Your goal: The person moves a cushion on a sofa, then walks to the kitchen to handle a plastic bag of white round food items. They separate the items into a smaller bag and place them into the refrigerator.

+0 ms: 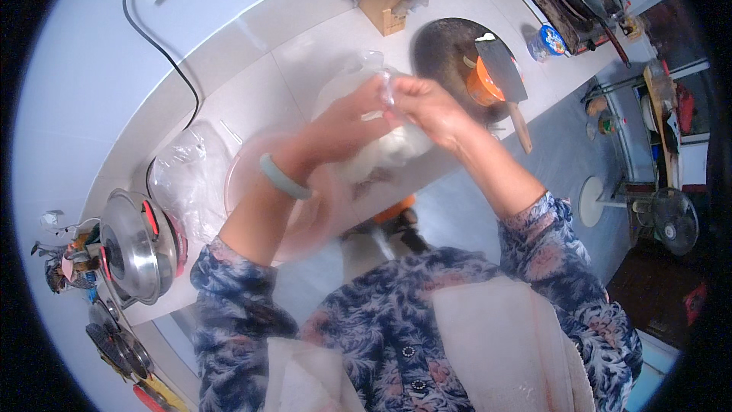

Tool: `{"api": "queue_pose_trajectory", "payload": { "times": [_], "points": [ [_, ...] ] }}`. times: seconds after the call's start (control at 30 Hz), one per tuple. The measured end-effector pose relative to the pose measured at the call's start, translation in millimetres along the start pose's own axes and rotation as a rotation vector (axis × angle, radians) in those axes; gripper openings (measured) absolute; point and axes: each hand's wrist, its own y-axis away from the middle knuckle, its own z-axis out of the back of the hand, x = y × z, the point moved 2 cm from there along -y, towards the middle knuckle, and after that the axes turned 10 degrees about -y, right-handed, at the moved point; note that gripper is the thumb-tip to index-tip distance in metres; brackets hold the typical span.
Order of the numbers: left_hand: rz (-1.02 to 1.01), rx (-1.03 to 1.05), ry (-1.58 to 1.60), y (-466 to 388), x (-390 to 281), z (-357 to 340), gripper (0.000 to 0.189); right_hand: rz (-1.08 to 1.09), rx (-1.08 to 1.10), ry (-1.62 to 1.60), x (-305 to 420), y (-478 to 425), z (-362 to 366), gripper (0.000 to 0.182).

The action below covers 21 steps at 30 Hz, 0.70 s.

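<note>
My left hand (pixel 357 111), with a pale green bangle (pixel 284 177) at its wrist, is raised over the counter. Its fingers meet those of my right hand (pixel 426 109) at the gathered neck of a clear plastic bag (pixel 388 88), which both hands pinch. Below the hands is a soft white mass (pixel 394 149), blurred; it seems to be inside the bag, but I cannot tell what it is. A translucent pink basin (pixel 231 174) stands under my left forearm, partly hidden by it.
Right of my hands, a cleaver (pixel 500 66) rests across an orange tub (pixel 483 84) on a dark round board or pan (pixel 437 46). A blue-lidded tub (pixel 549 43) is farther right. At left are a clear plastic sheet or bag (pixel 191 177) and a lidded steel pot (pixel 134 246).
</note>
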Motion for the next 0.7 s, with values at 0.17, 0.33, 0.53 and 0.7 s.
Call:
{"api": "queue_pose_trajectory", "payload": {
  "times": [0.17, 0.33, 0.53, 0.7],
  "points": [
    [-0.038, -0.067, -0.076, -3.6, 13.1, -11.7, 0.071, 0.014, -0.052, -0.031, 3.6, 9.7, -13.9, 0.013],
    [0.038, -0.160, 0.039, 11.1, 13.2, 7.7, 0.063, 0.066, -0.077, -0.028, 9.4, 10.9, 7.1, 0.013],
    [0.187, -0.292, -0.239, 27.8, 33.0, 27.0, 0.043, 0.026, -0.040, 0.144, 13.7, 11.7, 14.2, 0.014],
    [0.052, -0.297, -0.292, 11.7, 34.5, 20.0, 0.029, 0.085, 0.016, 0.086, 12.2, 10.7, 11.2, 0.015]
  ]
}}
